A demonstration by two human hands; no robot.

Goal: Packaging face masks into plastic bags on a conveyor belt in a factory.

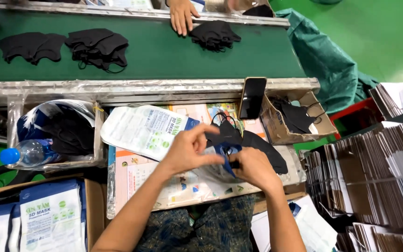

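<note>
My left hand [190, 150] and my right hand [253, 168] meet over the work surface, both gripping a stack of black face masks [248, 140] and a blue-and-white pouch [222, 161]. The masks' far ends stick out to the right past my right hand. A pile of white printed pouches [141, 130] lies just left of my left hand. Printed sheets [136, 177] cover the surface under my hands.
A green conveyor belt [164, 51] runs across the top with piles of black masks [99, 46]. Another person's hand [181, 16] rests by one pile [214, 35]. A phone [252, 98], a cardboard box of masks [295, 119], a water bottle [29, 153] and stacked flat cartons [378, 177] surround me.
</note>
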